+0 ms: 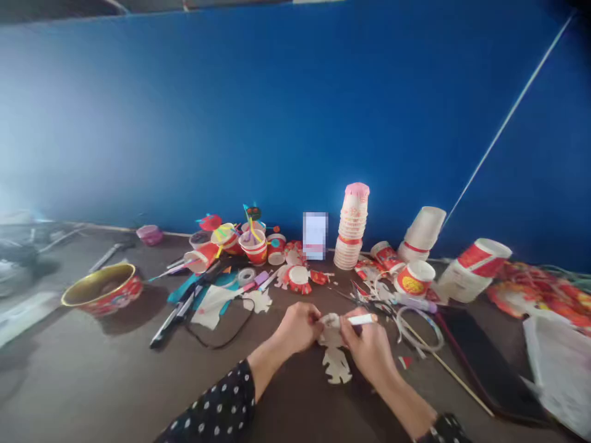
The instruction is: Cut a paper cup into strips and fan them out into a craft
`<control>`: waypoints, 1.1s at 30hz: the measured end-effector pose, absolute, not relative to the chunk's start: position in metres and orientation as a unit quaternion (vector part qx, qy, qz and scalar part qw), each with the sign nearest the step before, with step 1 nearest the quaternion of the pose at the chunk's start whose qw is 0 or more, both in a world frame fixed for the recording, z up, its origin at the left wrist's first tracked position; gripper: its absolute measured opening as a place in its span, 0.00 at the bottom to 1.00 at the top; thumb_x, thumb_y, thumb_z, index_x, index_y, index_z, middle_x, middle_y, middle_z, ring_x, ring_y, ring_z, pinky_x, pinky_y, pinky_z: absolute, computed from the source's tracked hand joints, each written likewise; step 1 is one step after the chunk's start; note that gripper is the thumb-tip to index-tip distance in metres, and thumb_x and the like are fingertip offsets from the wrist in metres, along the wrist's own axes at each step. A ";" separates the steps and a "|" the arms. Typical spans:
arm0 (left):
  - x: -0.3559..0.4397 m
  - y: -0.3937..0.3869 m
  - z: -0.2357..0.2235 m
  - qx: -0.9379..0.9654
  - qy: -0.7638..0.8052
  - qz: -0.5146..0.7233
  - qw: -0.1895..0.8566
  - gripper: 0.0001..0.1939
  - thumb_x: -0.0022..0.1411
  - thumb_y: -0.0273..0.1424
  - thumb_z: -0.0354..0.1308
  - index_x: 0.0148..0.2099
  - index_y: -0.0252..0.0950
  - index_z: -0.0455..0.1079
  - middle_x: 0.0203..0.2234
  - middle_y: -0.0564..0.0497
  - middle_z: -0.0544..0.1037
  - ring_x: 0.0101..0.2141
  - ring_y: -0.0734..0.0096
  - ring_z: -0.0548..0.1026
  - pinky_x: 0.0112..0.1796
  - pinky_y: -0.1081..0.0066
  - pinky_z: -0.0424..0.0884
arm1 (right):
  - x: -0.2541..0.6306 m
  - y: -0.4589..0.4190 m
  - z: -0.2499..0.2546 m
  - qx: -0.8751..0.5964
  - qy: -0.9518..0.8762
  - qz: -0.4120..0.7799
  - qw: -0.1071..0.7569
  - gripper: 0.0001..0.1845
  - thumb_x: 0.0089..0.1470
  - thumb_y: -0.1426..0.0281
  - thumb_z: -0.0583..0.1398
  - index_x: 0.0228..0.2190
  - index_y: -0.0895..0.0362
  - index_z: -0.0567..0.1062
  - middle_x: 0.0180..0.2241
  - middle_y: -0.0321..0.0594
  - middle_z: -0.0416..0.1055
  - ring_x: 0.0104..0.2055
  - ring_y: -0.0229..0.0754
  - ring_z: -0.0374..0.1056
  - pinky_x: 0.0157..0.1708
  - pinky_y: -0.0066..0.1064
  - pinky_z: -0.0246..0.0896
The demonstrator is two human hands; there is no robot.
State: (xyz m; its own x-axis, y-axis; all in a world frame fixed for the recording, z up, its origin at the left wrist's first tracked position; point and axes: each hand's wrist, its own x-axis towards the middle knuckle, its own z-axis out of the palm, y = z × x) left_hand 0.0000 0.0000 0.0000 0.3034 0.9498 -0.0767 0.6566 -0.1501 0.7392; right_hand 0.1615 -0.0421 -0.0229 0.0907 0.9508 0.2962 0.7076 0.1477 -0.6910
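A scalloped cream paper cutout (336, 364) lies on the dark brown surface (96, 375), its long axis pointing away from the person. The left hand (298, 327) pinches its far end between closed fingers; the right hand (367, 354) clamps a white cylindrical stick (361, 319) there. Hard pressing could tear the thin paper.

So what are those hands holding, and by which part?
The left hand pinches a paper cut-out by its top; the right hand grips a white stick near one end.
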 end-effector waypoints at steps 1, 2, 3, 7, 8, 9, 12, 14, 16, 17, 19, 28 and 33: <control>0.000 0.000 -0.001 0.731 0.549 0.212 0.346 0.09 0.47 0.31 0.53 0.28 0.33 0.73 0.15 0.55 0.69 0.19 0.77 0.64 0.23 0.78 0.58 | 0.162 -0.042 -0.023 -0.634 -0.653 0.161 0.381 0.16 0.54 0.58 0.49 0.26 0.56 0.67 0.21 0.41 0.73 0.24 0.44 0.69 0.22 0.27 0.56; 0.000 0.000 -0.001 0.732 0.548 0.213 0.346 0.09 0.48 0.31 0.53 0.28 0.33 0.73 0.15 0.55 0.69 0.19 0.76 0.64 0.23 0.78 0.58 | 0.162 -0.042 -0.023 -0.635 -0.652 0.162 0.381 0.17 0.54 0.58 0.49 0.26 0.56 0.67 0.21 0.41 0.72 0.24 0.44 0.69 0.22 0.27 0.56; -0.001 0.000 -0.002 0.732 0.547 0.214 0.346 0.09 0.48 0.32 0.54 0.28 0.33 0.73 0.15 0.55 0.69 0.20 0.76 0.64 0.23 0.78 0.58 | 0.162 -0.042 -0.023 -0.636 -0.651 0.163 0.380 0.17 0.54 0.58 0.49 0.25 0.56 0.67 0.21 0.41 0.72 0.24 0.44 0.69 0.22 0.27 0.56; -0.001 0.000 -0.003 0.722 0.548 0.218 0.362 0.09 0.47 0.33 0.54 0.28 0.33 0.72 0.16 0.54 0.70 0.20 0.76 0.65 0.21 0.78 0.58 | 0.161 -0.042 -0.021 -0.638 -0.653 0.165 0.372 0.17 0.54 0.57 0.50 0.25 0.56 0.67 0.21 0.41 0.72 0.24 0.44 0.69 0.22 0.27 0.56; -0.001 0.000 -0.004 0.718 0.549 0.219 0.367 0.09 0.47 0.33 0.54 0.28 0.33 0.72 0.17 0.54 0.71 0.19 0.76 0.65 0.21 0.78 0.58 | 0.161 -0.042 -0.020 -0.639 -0.654 0.165 0.371 0.17 0.54 0.57 0.50 0.25 0.56 0.68 0.21 0.41 0.73 0.24 0.44 0.69 0.22 0.27 0.56; -0.001 0.000 -0.004 0.716 0.550 0.220 0.370 0.09 0.47 0.32 0.54 0.29 0.33 0.72 0.17 0.54 0.71 0.19 0.76 0.65 0.21 0.78 0.58 | 0.161 -0.042 -0.020 -0.638 -0.655 0.164 0.369 0.17 0.54 0.57 0.50 0.25 0.56 0.68 0.21 0.41 0.73 0.24 0.44 0.69 0.22 0.27 0.56; -0.001 0.000 -0.004 0.712 0.550 0.223 0.375 0.09 0.47 0.32 0.54 0.29 0.33 0.72 0.17 0.54 0.71 0.19 0.76 0.65 0.21 0.78 0.58 | 0.161 -0.042 -0.019 -0.637 -0.658 0.165 0.366 0.17 0.54 0.57 0.49 0.26 0.56 0.68 0.21 0.40 0.72 0.24 0.44 0.69 0.23 0.27 0.56; 0.000 0.000 -0.004 0.710 0.552 0.225 0.375 0.09 0.46 0.31 0.54 0.29 0.33 0.72 0.16 0.54 0.70 0.18 0.76 0.65 0.20 0.78 0.58 | 0.161 -0.043 -0.019 -0.637 -0.660 0.165 0.363 0.18 0.54 0.56 0.49 0.26 0.56 0.68 0.21 0.40 0.72 0.24 0.44 0.69 0.23 0.27 0.56; 0.000 0.000 -0.003 0.708 0.553 0.224 0.377 0.09 0.46 0.31 0.54 0.28 0.33 0.72 0.16 0.54 0.70 0.18 0.77 0.64 0.20 0.78 0.58 | 0.160 -0.043 -0.018 -0.638 -0.662 0.164 0.358 0.18 0.54 0.56 0.49 0.26 0.56 0.68 0.21 0.40 0.72 0.25 0.44 0.69 0.23 0.28 0.56; 0.000 0.000 -0.003 0.707 0.554 0.224 0.378 0.09 0.46 0.31 0.54 0.28 0.33 0.72 0.16 0.54 0.69 0.18 0.77 0.64 0.20 0.78 0.58 | 0.160 -0.043 -0.018 -0.639 -0.662 0.164 0.356 0.18 0.54 0.56 0.49 0.26 0.56 0.68 0.21 0.40 0.72 0.25 0.44 0.69 0.23 0.28 0.56; 0.000 0.000 -0.002 0.705 0.555 0.225 0.381 0.09 0.46 0.31 0.54 0.28 0.33 0.72 0.16 0.54 0.69 0.18 0.77 0.64 0.20 0.78 0.58 | 0.160 -0.044 -0.017 -0.640 -0.664 0.161 0.353 0.18 0.54 0.56 0.49 0.26 0.55 0.68 0.21 0.39 0.72 0.25 0.44 0.69 0.23 0.28 0.55; 0.000 0.000 -0.001 0.705 0.554 0.224 0.381 0.08 0.46 0.30 0.54 0.28 0.33 0.72 0.16 0.55 0.69 0.18 0.77 0.64 0.20 0.79 0.58 | 0.159 -0.044 -0.013 -0.637 -0.675 0.143 0.343 0.16 0.53 0.58 0.50 0.25 0.55 0.67 0.20 0.38 0.71 0.24 0.43 0.68 0.22 0.27 0.53; 0.000 -0.001 -0.002 0.705 0.555 0.222 0.381 0.08 0.46 0.29 0.54 0.28 0.33 0.72 0.16 0.55 0.68 0.18 0.78 0.64 0.20 0.79 0.57 | 0.159 -0.043 -0.013 -0.639 -0.670 0.153 0.344 0.15 0.53 0.58 0.51 0.24 0.55 0.67 0.19 0.37 0.70 0.23 0.42 0.68 0.23 0.27 0.53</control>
